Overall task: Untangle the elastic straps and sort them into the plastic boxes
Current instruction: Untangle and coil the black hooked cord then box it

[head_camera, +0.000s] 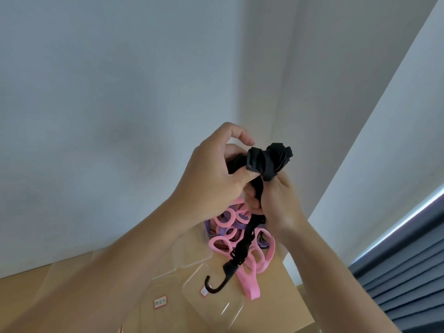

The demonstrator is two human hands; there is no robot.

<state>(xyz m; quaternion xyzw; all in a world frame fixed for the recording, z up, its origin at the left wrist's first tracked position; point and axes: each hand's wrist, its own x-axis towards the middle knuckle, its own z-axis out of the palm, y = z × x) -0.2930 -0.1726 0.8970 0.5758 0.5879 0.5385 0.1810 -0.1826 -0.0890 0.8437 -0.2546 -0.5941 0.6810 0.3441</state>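
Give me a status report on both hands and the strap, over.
Left hand and right hand both gripping the black strap, wad up top, hooked end dangling. Pink and purple straps heaped below, unsorted. Clear plastic box on table beneath.

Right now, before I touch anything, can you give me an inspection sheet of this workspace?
Surface: wooden table, partly covered by boxes.
Job's things: black strap bunched in a knot, held above the table, its hook hanging down; pink straps and purple straps tangled in one pile; clear plastic boxes with small labels.
Clutter: nothing seen.
Hands: left hand pinches the knot; right hand grips the strap below it.
Cables: nothing seen.
Surroundings: white wall; dark curtain at right.
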